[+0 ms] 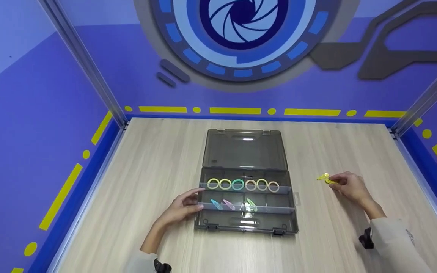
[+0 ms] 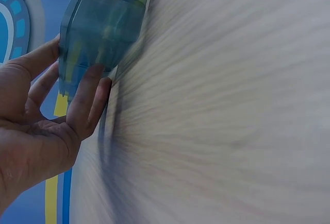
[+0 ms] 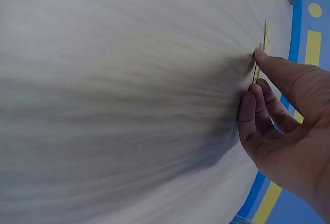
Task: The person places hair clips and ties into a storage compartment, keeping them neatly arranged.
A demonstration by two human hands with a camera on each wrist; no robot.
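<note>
A smoky see-through compartment box (image 1: 246,228) lies on the table with its lid raised at the back. Several hair ties (image 1: 238,184) in yellow, teal and peach stand in its back row. The row in front holds a blue snap hair clip (image 1: 216,204), a pink one (image 1: 228,205) and a green one (image 1: 252,205). My left hand (image 1: 180,207) touches the box's left side, thumb and fingers spread along it. To the right of the box, my right hand (image 1: 350,186) pinches a yellow hair clip (image 1: 323,176); whether a second clip is with it, I cannot tell.
The pale wooden table (image 1: 157,151) surrounds the box. Behind it rises a blue printed panel (image 1: 127,68), with further panels at left and right. Metal posts (image 1: 89,68) stand at the corners.
</note>
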